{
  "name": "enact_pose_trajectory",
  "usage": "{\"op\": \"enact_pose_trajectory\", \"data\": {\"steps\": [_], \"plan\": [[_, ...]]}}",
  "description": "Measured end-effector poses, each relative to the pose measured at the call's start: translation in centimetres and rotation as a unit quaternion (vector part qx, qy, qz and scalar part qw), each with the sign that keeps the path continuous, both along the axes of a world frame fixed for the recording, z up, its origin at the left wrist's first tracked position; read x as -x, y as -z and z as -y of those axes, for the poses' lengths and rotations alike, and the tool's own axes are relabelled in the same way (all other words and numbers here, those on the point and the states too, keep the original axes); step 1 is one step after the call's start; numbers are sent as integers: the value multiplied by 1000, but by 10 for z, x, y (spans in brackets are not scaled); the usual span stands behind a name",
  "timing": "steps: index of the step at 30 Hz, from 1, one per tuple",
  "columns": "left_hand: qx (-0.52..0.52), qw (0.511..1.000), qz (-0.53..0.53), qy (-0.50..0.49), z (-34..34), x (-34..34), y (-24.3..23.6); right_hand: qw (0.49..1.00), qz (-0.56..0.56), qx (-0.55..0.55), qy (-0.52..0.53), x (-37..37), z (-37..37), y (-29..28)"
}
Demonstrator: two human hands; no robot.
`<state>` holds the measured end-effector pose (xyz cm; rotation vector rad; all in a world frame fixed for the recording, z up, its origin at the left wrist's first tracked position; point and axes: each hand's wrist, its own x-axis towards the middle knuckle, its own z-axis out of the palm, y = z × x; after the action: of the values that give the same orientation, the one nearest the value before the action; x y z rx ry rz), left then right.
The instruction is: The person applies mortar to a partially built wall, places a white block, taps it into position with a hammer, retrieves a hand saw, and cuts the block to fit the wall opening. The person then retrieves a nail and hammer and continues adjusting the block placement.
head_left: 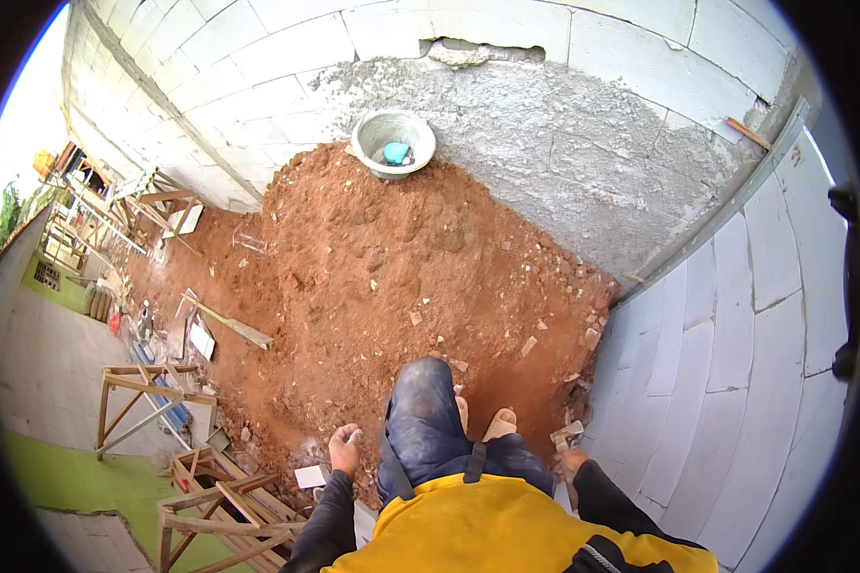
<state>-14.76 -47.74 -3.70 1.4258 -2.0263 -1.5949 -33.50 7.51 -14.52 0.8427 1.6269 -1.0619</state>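
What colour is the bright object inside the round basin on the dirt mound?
The bright object is turquoise, seen best in the head view.

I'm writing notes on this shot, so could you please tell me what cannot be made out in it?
In the head view:
Left hand: curled, hiding whether it holds anything.
Right hand: too small to tell whether it grips the broken piece.
Turquoise thing in the basin: too small to identify.
Left foot: partly hidden by the trousered knee.

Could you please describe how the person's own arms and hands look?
The left hand and right hand wear no gloves. The dark left sleeve and dark right sleeve reach near the wrists; I can make out no markings on them.
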Motion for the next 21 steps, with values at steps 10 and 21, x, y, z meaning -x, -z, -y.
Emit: {"op": "enact_pose_trajectory", "data": {"steps": [10, 21], "plan": [[154, 966, -98, 185, 104, 347, -139, 1000, 16, -4, -14, 79, 33, -32], [639, 607, 121, 457, 268, 755, -166, 992, 89, -56, 68, 142, 79, -15]]}}
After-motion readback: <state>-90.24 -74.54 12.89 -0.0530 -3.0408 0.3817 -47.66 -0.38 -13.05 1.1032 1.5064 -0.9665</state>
